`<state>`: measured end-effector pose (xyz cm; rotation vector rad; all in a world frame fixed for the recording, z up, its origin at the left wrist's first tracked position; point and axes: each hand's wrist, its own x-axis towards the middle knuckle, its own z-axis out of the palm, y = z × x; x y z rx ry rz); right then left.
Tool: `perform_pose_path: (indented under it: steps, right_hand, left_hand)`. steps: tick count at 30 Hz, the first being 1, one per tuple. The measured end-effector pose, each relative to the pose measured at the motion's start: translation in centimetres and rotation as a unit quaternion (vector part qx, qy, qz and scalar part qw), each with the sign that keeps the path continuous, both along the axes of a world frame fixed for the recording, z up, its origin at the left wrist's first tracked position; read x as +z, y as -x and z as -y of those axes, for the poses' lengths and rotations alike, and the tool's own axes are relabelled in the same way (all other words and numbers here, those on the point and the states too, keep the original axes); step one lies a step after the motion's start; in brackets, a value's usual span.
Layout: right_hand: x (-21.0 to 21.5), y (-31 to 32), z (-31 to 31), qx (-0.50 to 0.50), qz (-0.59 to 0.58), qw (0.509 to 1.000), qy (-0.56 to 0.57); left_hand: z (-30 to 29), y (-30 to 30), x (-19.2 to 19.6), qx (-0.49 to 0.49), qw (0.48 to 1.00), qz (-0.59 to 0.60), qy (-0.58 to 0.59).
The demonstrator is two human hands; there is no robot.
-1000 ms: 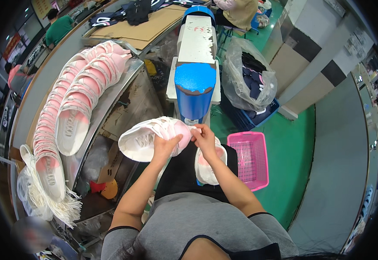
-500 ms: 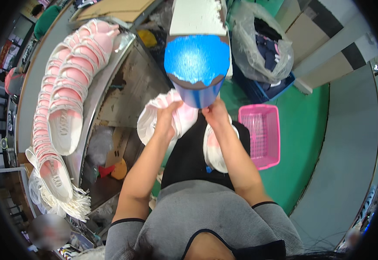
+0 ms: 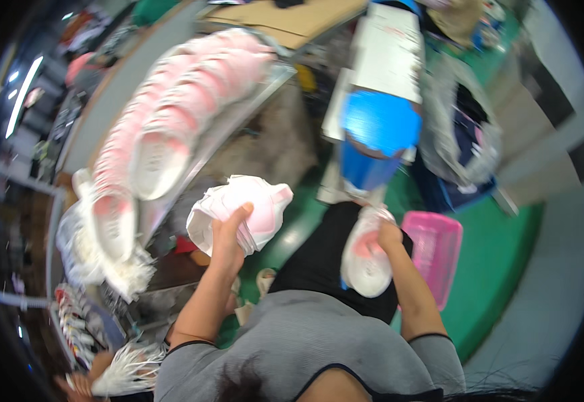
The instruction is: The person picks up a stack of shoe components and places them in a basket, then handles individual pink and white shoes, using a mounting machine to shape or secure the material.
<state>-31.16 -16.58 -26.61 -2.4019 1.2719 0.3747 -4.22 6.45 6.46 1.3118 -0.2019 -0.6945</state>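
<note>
My left hand (image 3: pixel 227 234) is wrapped round a bundle of white and pink shoe uppers (image 3: pixel 265 209), thumb on top, held up to the left of my knees. My right hand (image 3: pixel 390 237) grips the side edge of another white and pink shoe upper (image 3: pixel 367 269) that lies on my right thigh. A blue-topped machine (image 3: pixel 381 126) stands just beyond my knees, apart from both hands.
Two long rows of nested pink and white uppers (image 3: pixel 164 157) lie on the bench to the left. Right of my leg sits a pink basket (image 3: pixel 444 268). A plastic bag of dark pieces (image 3: pixel 463 141) rests in a blue bin. A co-worker's hand (image 3: pixel 81 385) is near white laces at lower left.
Both hands have drawn back from the machine. My left hand has lifted the bundle of uppers; my right hand has come down onto the upper on my thigh. The view has swung left.
</note>
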Motion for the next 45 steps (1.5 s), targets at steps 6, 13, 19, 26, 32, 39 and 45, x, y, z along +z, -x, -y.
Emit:
perform_pose_path:
  steps: [6,13,19,26,32,39,45]
  right_hand:
    - [5.5,0.1,0.5,0.047,-0.066,0.996,-0.038]
    - [3.8,4.4,0.5,-0.087,0.274,0.946,-0.148]
    - [9.2,6.6,-1.6,-0.305,0.526,0.788,-0.1]
    - [15.7,1.3,-5.5,-0.345,0.638,0.677,-0.126]
    - [20.3,2.3,-6.6,-0.303,0.707,0.639,-0.006]
    - [23.9,-3.6,-11.4,-0.156,0.58,0.794,-0.101]
    - [24.0,-1.5,-9.2,-0.241,0.537,0.801,-0.106]
  left_hand:
    - [-6.5,-7.4,3.3,0.296,0.908,0.295,0.0]
    - [-1.9,-28.4,-5.7,0.344,0.864,0.367,-0.015]
    - [-0.6,-28.1,-3.2,0.209,0.907,0.347,-0.117]
    - [-5.5,-27.3,-4.9,0.297,0.653,0.583,-0.38]
    - [-1.1,-7.4,-1.7,0.029,0.871,0.479,-0.105]
    - [5.3,9.9,-7.5,-0.397,0.904,-0.151,0.041]
    - [6.0,10.8,-7.7,-0.396,0.91,-0.124,0.005]
